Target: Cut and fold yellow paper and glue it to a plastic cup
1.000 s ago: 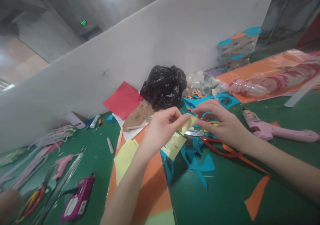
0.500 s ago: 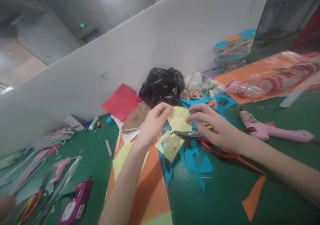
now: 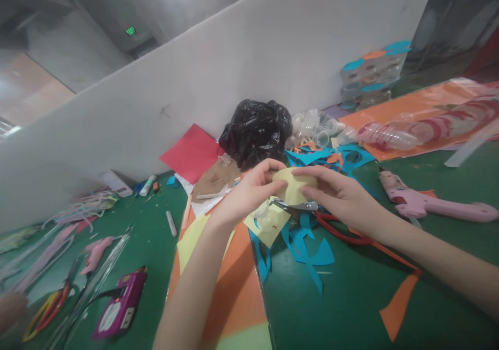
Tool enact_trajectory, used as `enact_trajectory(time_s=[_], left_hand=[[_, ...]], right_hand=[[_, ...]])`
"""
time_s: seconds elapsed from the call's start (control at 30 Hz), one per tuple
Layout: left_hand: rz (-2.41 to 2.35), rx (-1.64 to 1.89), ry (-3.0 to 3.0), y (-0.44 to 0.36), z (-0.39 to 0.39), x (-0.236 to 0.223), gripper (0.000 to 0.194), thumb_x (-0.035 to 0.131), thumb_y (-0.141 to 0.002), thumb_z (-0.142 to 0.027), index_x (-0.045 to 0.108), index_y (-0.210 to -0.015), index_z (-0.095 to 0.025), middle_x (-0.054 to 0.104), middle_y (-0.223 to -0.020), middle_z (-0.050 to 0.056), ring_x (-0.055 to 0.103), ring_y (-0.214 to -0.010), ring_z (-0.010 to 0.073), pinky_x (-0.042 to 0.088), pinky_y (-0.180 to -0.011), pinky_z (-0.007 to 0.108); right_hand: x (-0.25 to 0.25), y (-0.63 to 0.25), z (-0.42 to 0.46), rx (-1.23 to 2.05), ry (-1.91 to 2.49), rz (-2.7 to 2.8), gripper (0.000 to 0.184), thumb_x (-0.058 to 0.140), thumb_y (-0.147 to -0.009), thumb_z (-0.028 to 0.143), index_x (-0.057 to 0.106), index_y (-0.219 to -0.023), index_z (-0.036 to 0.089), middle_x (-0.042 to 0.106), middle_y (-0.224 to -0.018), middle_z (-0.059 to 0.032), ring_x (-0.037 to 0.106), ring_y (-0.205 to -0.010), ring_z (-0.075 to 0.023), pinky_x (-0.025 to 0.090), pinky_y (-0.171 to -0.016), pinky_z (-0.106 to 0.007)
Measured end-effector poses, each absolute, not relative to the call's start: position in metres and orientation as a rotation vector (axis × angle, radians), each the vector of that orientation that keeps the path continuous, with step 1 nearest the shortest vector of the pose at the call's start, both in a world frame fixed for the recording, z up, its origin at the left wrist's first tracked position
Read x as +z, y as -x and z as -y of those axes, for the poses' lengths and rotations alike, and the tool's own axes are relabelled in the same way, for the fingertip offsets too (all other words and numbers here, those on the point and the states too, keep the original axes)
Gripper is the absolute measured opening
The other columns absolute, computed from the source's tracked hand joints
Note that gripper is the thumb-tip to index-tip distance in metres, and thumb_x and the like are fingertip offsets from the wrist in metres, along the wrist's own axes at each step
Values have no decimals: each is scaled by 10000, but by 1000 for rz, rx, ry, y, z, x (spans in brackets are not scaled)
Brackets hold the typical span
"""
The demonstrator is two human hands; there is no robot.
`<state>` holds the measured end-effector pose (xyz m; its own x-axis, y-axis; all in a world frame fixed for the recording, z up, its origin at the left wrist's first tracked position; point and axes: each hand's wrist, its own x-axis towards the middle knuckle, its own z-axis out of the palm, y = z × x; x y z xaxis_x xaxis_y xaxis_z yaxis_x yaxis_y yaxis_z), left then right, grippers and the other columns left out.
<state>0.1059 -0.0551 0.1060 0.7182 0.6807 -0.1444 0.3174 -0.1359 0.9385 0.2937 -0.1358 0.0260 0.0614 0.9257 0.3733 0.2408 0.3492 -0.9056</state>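
Note:
A rounded piece of yellow paper [image 3: 295, 186] is pinched at its two sides, and it looks bent between my hands. My left hand [image 3: 259, 189] grips its left side with thumb and fingers. On its right side, my right hand [image 3: 331, 191] holds it the same way. Just below lie red-handled scissors [image 3: 343, 233], blades partly hidden by the paper. A yellow paper square [image 3: 273, 228] with a clear plastic piece [image 3: 264, 212] on it lies under my hands.
Blue paper scraps [image 3: 312, 251] and an orange strip [image 3: 399, 308] lie on the green table. A pink glue gun [image 3: 436, 204] is at right, a black plastic bag [image 3: 257, 132] behind. Purple device [image 3: 120, 306], second scissors [image 3: 49, 311] and another person's hand [image 3: 11, 311] are at left.
My right hand has closed onto the yellow paper, its thumb now in front. The paper has shifted slightly right and down, and its flat round face now looks bent.

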Motion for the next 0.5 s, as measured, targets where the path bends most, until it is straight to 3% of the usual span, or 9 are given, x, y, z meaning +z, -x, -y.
enact_trajectory(time_s=[0.23, 0.4, 0.5], left_hand=[[-721, 453, -1644, -105, 50, 102, 279, 678, -891, -325, 563, -1115, -205, 611, -848, -6, 590, -776, 121, 451, -714, 258], [-808, 541, -1746, -98, 39, 108, 237, 654, -898, -287, 572, -1104, -204, 668, -937, 20, 628, -832, 135, 479, -740, 263], [-830, 623, -1715, -87, 28, 111, 269, 670, -887, -295, 572, -1123, -211, 678, -927, 21, 647, -820, 136, 499, -734, 261]], right_hand=[[24, -296, 134, 746, 1113, 1442, 352, 592, -966, 445, 627, -1280, 287, 706, -1208, -64, 700, -1042, -220, 610, -844, -343], [46, -315, 150, 241, 1387, 1520, 327, 506, -979, 349, 614, -1275, 259, 708, -1144, -84, 684, -1055, -237, 570, -847, -360], [46, -350, 175, -12, 1706, 1441, 330, 466, -974, 375, 626, -1238, 258, 709, -1139, -114, 678, -1057, -271, 549, -821, -395]])
